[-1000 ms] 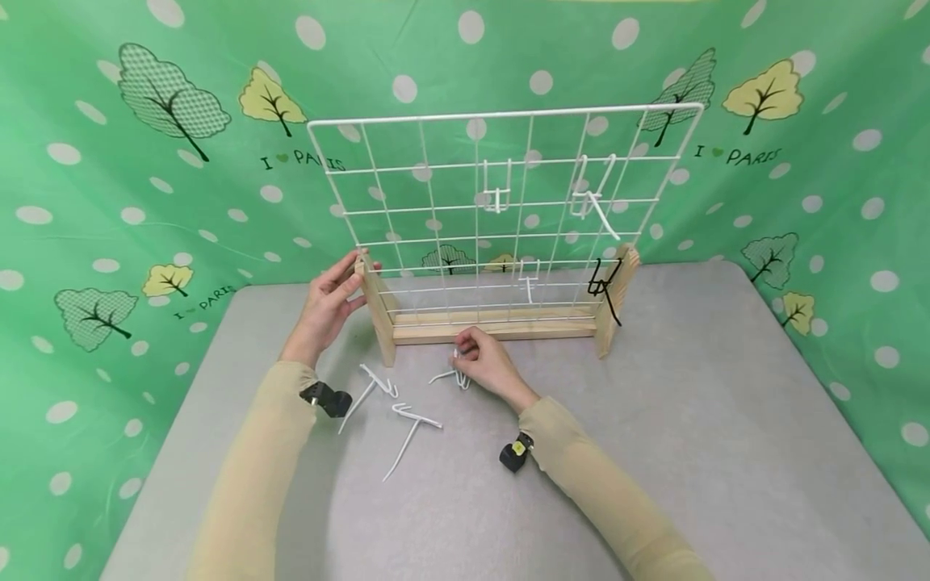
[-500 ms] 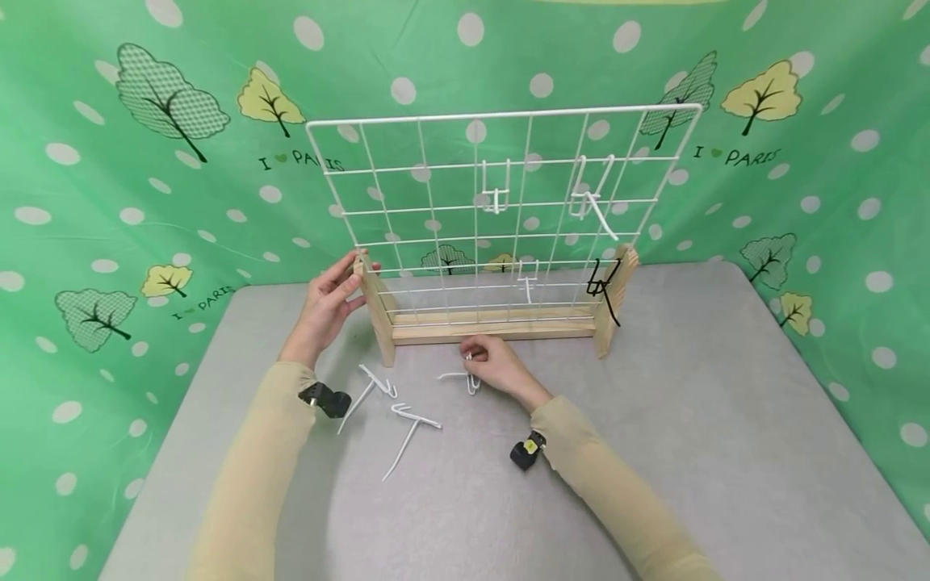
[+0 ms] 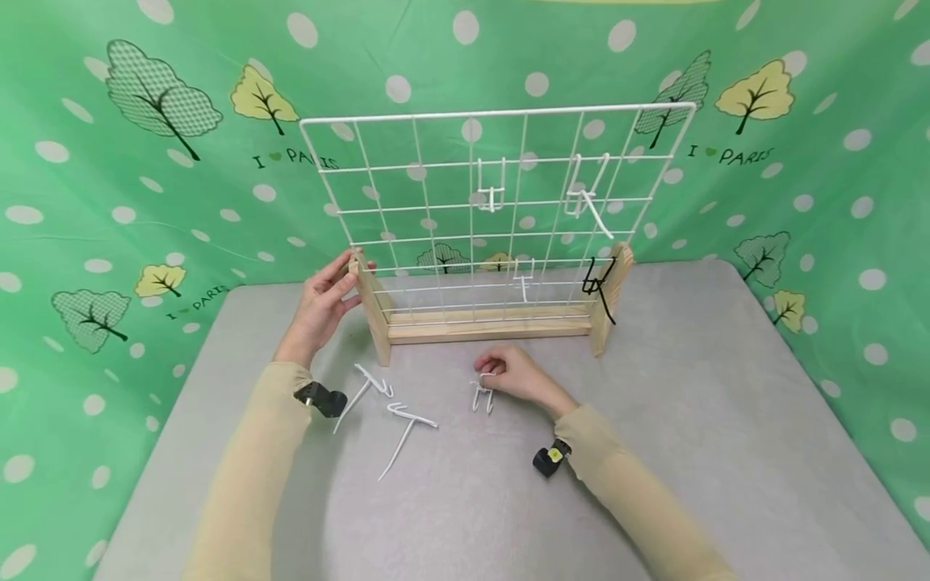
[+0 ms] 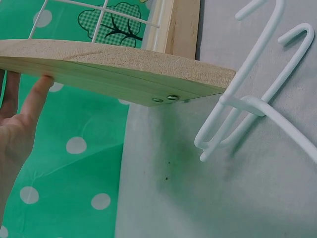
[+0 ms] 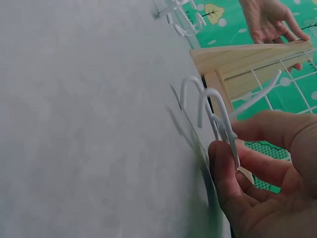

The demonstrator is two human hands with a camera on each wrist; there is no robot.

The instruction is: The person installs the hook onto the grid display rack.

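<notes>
A white wire grid [image 3: 497, 113] stands upright in a wooden base. Its left wooden side piece [image 3: 374, 311] is held near the top by my left hand [image 3: 314, 313], thumb in front and a fingertip showing behind. My right hand [image 3: 514, 375] pinches a white wire display hook [image 5: 225, 119] between thumb and fingers, in front of the base. In the right wrist view its two bent ends point up and its long prong extends away toward the grid. Two more white hooks, one nearer the base [image 3: 372, 381] and one in front [image 3: 412, 418], lie on the table.
On the grid hang an upper middle white hook [image 3: 492, 192], an upper right white hook [image 3: 581, 194], a lower white hook [image 3: 523, 278] and a black hook [image 3: 595, 285]. Grey table [image 3: 697, 420] below; green patterned cloth [image 3: 465, 56] behind and at the sides.
My right hand has moved right and toward me with the white hook, turning it so its two bent ends now face the near side. My left hand stays on the side piece.
</notes>
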